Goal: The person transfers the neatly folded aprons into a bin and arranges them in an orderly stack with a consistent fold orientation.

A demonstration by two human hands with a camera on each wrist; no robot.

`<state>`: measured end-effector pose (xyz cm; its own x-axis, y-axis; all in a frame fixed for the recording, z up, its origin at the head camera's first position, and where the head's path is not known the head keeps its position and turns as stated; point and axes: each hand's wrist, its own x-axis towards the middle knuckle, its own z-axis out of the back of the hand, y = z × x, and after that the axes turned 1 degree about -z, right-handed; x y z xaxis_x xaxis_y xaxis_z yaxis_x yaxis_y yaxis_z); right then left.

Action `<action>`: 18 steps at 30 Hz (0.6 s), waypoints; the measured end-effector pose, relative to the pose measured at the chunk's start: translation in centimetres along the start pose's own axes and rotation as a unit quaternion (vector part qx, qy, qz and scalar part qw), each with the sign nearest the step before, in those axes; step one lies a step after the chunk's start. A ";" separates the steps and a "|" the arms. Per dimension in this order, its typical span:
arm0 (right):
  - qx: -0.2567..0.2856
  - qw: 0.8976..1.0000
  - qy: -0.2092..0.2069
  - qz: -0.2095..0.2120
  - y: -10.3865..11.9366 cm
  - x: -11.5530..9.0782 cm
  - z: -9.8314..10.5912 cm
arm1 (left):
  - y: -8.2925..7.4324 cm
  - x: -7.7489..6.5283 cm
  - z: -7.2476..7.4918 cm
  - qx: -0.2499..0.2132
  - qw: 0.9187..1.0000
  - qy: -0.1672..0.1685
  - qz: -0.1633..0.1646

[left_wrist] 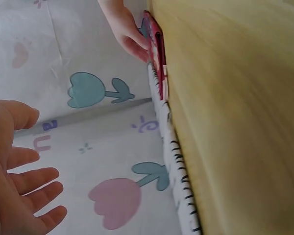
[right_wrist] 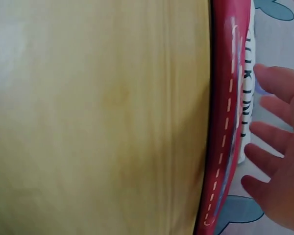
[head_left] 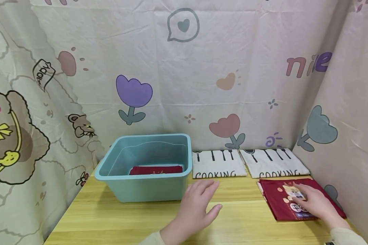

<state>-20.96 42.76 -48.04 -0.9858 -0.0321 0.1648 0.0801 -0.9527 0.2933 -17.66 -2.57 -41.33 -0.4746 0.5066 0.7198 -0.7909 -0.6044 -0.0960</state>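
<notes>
A folded red cloth (head_left: 273,200) with a cartoon animal print lies on the right side of the table. My right hand (head_left: 317,202) is close over its printed face with loosely bent fingers. In the right wrist view the fingers (right_wrist: 267,161) are spread beside the cloth's dashed border (right_wrist: 225,132), with nothing held. Over the table's middle, my left hand (head_left: 196,207) is raised, thumb apart from the fingers, and holds nothing. To its upper left stands a blue-green plastic bin (head_left: 147,189), with another red cloth (head_left: 138,170) lying inside.
Two folded white cloths, the left one (head_left: 219,166) and the right one (head_left: 274,165), lie side by side along the back, marked "COOKING" with utensil drawings. A printed curtain (head_left: 178,68) hangs behind and on both sides of the wooden table (head_left: 110,221).
</notes>
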 end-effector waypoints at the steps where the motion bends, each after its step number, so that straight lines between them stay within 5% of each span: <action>1: -0.003 1.000 0.010 -0.002 -0.2 0.0 -0.2 | 0.0 -0.1 -0.4 -0.002 1.000 0.001 0.003; 7: -0.012 0.999 0.032 -0.004 -0.8 -0.1 -0.8 | 0.2 -0.2 -2.4 -0.029 0.997 0.040 0.051; 12: -0.016 1.000 0.024 0.006 -0.4 -0.1 -0.8 | 0.1 0.0 -3.9 -0.062 0.987 0.093 0.116; 18: -0.018 0.999 0.032 0.002 0.9 -0.1 -0.8 | 0.0 0.5 -5.1 -0.093 0.975 0.118 0.162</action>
<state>-20.89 41.69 -48.51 -0.9930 -0.0546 0.1046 0.0802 -0.9626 0.2586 -19.87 0.86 -44.49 -0.7691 0.4483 0.4556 -0.6312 -0.6445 -0.4314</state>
